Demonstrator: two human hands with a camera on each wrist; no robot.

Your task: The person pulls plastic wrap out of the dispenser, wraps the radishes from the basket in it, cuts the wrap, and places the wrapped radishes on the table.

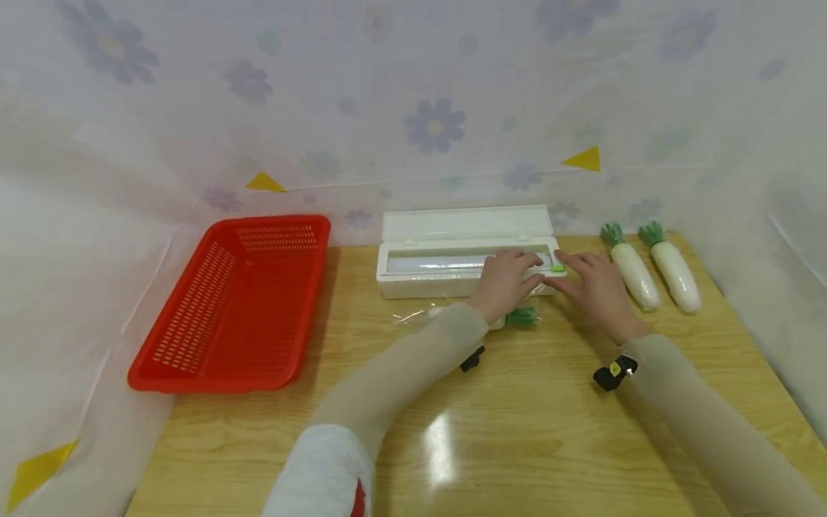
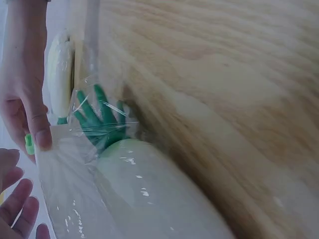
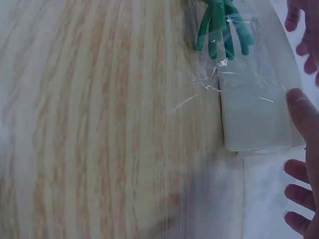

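A white cling film dispenser (image 1: 426,289) lies with its lid raised and a film roll inside. My right hand (image 1: 601,294) grips its right end, thumb on the front edge and fingers by the green slide cutter (image 1: 557,268). Over the right part of the box, my left hand (image 1: 507,286) hovers with loosely bent, spread fingers and nothing visibly held. In front of the box lies a white radish (image 2: 159,194) with green leaves (image 2: 104,124), clear film over it. In the head view, the left forearm and hand hide most of that radish.
A red plastic basket (image 1: 258,309) stands at the left. Two more white radishes, one nearer (image 1: 634,276) and one further right (image 1: 675,276), lie right of the dispenser. Behind the wooden table (image 1: 517,438) hangs a flowered cloth (image 1: 362,93) with yellow triangles.
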